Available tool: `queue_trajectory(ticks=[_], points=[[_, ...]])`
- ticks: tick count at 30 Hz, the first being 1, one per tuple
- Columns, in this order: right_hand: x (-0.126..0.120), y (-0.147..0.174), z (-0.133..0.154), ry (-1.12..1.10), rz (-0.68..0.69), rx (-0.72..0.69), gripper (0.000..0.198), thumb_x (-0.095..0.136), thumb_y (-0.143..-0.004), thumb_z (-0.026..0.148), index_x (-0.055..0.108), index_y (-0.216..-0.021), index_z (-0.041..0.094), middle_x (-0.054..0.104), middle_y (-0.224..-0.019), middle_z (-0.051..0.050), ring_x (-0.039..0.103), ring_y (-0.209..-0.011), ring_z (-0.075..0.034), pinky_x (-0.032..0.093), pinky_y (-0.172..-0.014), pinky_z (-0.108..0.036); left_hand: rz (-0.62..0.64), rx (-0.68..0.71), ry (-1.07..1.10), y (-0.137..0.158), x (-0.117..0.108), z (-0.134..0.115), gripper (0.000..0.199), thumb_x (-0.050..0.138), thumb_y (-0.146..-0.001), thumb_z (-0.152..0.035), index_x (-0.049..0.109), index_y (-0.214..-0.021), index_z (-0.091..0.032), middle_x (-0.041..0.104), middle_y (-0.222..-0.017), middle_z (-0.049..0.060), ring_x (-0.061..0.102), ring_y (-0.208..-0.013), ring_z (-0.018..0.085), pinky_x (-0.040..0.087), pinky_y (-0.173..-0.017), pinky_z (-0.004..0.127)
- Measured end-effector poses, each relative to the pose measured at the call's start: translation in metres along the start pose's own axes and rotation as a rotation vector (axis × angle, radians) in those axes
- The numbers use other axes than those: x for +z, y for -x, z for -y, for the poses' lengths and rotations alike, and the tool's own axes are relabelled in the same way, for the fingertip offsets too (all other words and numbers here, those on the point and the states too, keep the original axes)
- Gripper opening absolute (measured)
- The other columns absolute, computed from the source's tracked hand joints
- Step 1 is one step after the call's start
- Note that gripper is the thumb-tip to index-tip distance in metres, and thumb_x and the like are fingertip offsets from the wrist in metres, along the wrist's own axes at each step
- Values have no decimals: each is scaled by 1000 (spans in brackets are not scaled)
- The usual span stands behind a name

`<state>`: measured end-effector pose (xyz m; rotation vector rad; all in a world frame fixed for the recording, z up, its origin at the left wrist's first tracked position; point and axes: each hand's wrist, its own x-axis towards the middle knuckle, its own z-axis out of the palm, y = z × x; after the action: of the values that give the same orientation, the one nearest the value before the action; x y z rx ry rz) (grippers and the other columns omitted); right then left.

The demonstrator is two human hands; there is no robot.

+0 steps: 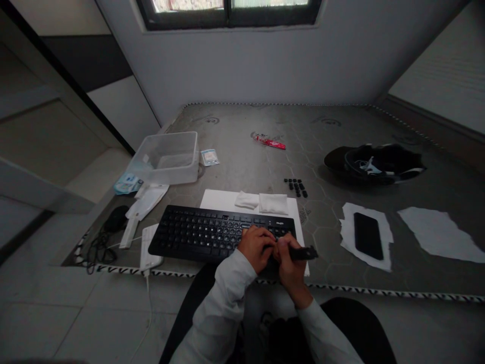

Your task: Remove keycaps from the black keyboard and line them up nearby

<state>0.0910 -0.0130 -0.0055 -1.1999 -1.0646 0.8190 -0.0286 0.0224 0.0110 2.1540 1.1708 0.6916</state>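
A black keyboard (193, 232) lies at a slant near the bed-like surface's front edge, its right end on a white sheet. My left hand (256, 246) rests over its right part, fingers bent and drawn together; whatever they grip is hidden. Right beside it, my right hand (290, 260) is closed around a dark-handled tool (303, 253) whose handle sticks out to the right. The working tip is hidden between my hands at the number keys. Several loose black keycaps (297, 186) sit in rows beyond the keyboard's right end.
Two folded white wipes (273, 203) lie on the white sheet (223, 199). A clear plastic bin (170, 156), a mouse (117, 218) and a power strip (150, 247) are on the left. A phone (367, 235) and a black cap (373, 163) are on the right; a red packet (271, 141) lies farther back.
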Motion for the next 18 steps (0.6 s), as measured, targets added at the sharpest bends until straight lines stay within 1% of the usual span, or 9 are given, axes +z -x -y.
queue_trajectory(ticks=[3, 5, 10, 13, 18], points=[[1, -5, 5, 48, 23, 41, 41, 56, -90, 49, 47, -61, 20, 45, -55, 5, 40, -53, -11, 33, -52, -25, 17, -26, -22, -1, -1, -1, 16, 64, -79, -13, 75, -86, -23, 70, -101, 2, 55, -99, 24, 37, -87, 41], [4, -8, 10, 70, 9, 82, 42, 56, -88, 51, 48, -61, 20, 46, -54, 4, 41, -51, -11, 34, -51, -25, 29, -35, -32, -2, -2, -1, 18, 64, -78, -13, 75, -87, -23, 70, -102, 2, 55, -100, 24, 38, -87, 41], [11, -10, 16, 106, -125, 184, 44, 59, -84, 57, 49, -62, 20, 49, -55, 4, 42, -50, -11, 33, -49, -25, 29, -32, -31, -2, 0, 1, 15, 67, -76, -13, 75, -83, -23, 71, -101, 2, 56, -99, 24, 38, -86, 41], [13, -10, 16, 53, -189, 184, 46, 59, -84, 57, 45, -60, 20, 46, -53, 5, 40, -49, -10, 32, -48, -24, 4, -24, -3, -2, 1, 2, 12, 71, -77, -16, 76, -84, -24, 71, -100, 2, 56, -97, 24, 37, -85, 41], [14, -13, 15, -116, -287, 197, 45, 63, -84, 51, 39, -59, 21, 35, -47, 9, 32, -41, -7, 26, -40, -22, -13, -48, 40, -2, 0, 0, 8, 76, -76, -20, 78, -82, -26, 71, -96, 2, 58, -93, 22, 38, -85, 40]])
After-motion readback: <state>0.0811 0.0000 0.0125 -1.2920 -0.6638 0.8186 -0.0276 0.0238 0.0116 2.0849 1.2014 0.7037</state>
